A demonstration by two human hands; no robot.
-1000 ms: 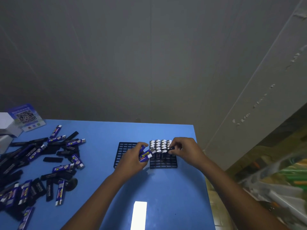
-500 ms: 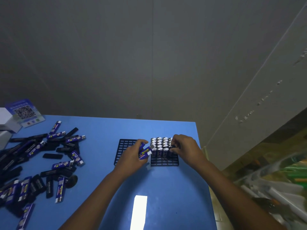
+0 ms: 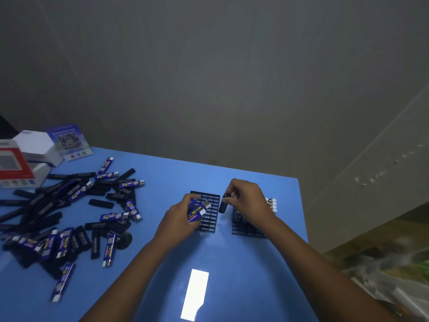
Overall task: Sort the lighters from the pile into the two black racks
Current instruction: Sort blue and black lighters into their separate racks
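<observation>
Table [image 3: 243, 287] in bright blue fills the lower half of the frame, with a grey wall behind it and a white glare patch near the bottom centre. Across the left side sprawls the pile of lighters [image 3: 60, 219] — black ones and blue-labelled ones lying flat at all angles, some overlapping. At the upper left edge of the table stand white boxes [image 3: 34, 149], one with a red face, and a blue QR-code card [image 3: 68, 141] leaning just beside them.

Two black racks sit near the table's centre right, apart from each other with bare blue between them. The left rack [image 3: 210, 217] shows mostly open slots. The right rack [image 3: 246, 225] is largely covered by the right wrist; a row of upright lighters with white tops [image 3: 271, 204] shows at its far right edge.

The left hand [image 3: 178, 219] lies over the left rack's near left corner, fingers curled round a few blue lighters [image 3: 197, 210] whose white ends point up and right. The right hand [image 3: 248, 198] hovers between the racks, fingertips pinched on the top of a black lighter [image 3: 223, 204] that hangs nearly upright — whether its lower end touches the table cannot be told.
</observation>
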